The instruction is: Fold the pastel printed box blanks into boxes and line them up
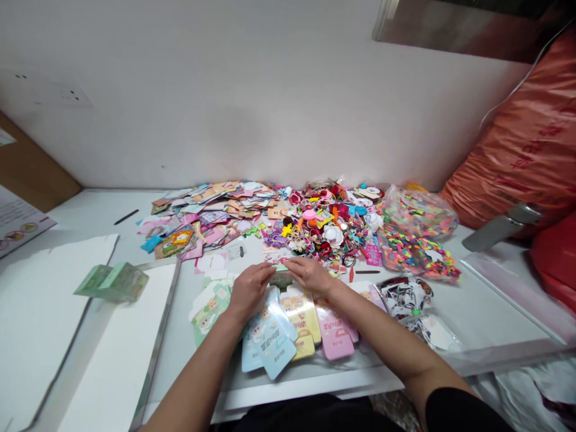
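My left hand (251, 289) and my right hand (310, 276) meet near the middle of the table, their fingers closed on the two sides of a small green box (281, 278). Fingers cover most of the box. Beneath my forearms lie flat printed cartons in blue (270, 336), yellow (301, 315) and pink (333, 333). Green cartons (210, 309) fan out beside my left wrist. Just beyond my hands spreads a heap of small colourful trinkets and hair ties (324, 231).
Printed cards (216, 210) pile up at the back left. Clear bags of bright bits (418, 228) and a grey bottle (504, 225) stand right, by a big orange sack (526, 132). A green folded box (112, 282) rests on a white open carton (121, 336) at left.
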Tool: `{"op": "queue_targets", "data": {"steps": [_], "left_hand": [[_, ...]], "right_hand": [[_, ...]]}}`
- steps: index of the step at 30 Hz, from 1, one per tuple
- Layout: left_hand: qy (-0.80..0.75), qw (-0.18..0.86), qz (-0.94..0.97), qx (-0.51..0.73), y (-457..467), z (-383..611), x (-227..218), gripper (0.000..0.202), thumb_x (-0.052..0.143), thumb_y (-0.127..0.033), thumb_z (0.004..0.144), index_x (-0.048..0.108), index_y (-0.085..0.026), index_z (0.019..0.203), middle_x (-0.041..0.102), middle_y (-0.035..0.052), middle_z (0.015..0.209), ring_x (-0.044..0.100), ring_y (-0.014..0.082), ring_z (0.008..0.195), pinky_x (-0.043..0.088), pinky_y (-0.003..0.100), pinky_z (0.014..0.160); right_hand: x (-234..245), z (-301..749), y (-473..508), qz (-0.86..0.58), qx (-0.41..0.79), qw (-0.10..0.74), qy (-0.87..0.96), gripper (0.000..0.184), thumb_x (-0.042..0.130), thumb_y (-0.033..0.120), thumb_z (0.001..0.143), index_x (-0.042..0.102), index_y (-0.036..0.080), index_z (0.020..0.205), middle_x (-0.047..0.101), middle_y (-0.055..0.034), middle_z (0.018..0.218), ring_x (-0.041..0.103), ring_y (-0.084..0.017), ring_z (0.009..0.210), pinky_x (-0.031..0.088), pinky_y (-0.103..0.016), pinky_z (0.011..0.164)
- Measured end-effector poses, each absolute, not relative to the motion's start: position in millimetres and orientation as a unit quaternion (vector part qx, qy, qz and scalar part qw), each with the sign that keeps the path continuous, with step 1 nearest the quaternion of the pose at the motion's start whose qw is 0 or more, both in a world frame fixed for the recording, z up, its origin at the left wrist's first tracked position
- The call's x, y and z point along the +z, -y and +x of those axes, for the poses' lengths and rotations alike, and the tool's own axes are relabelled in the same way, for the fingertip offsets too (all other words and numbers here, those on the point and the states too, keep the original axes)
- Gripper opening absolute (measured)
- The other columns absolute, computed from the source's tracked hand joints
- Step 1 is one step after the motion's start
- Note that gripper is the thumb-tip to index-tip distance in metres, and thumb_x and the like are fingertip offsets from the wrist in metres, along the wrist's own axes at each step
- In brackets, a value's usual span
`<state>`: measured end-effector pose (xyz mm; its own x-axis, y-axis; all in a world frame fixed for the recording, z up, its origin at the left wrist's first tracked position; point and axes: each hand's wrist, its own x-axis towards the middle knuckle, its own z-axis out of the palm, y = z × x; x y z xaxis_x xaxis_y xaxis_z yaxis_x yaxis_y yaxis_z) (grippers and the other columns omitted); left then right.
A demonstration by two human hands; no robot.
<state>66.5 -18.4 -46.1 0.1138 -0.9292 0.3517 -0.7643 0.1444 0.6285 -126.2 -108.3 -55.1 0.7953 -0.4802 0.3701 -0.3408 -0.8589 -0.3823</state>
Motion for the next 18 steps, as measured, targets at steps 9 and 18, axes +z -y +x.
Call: {"op": "queue_targets", "data": {"steps": [9, 18], "left_hand": [[0.598, 0.454, 0.644, -0.148, 34.4, 63.2, -40.2, 0.026, 0.056, -0.038, 0.078, 0.073, -0.025, 0.092, 0.065, 0.0067, 0.095, 0.062, 0.0201, 0.088, 0.05, 0.034, 0.081], [0.331, 0.543, 0.68, -0.365, 50.5, 66.3, -3.8, 0.044, 0.065, -0.046, 0.063, 0.07, -0.009, 0.088, 0.067, 0.0085, 0.078, 0.062, 0.0197, 0.066, 0.053, 0.037, 0.067]], "right_hand": [[-50.2, -123.4, 105.5, -0.929, -0.252, 0.095, -0.253, 0.038, 0.047, 0.026, 0.092, 0.053, 0.013, 0.127, 0.055, -0.0159, 0.123, 0.053, -0.021, 0.112, 0.045, -0.035, 0.092], [-11.1, -127.6, 77.3, -0.945, -0.227, 0.101, -0.213, 0.034, 0.042, 0.032, 0.092, 0.058, 0.018, 0.119, 0.06, -0.0114, 0.116, 0.05, -0.023, 0.113, 0.039, -0.037, 0.096]]}}
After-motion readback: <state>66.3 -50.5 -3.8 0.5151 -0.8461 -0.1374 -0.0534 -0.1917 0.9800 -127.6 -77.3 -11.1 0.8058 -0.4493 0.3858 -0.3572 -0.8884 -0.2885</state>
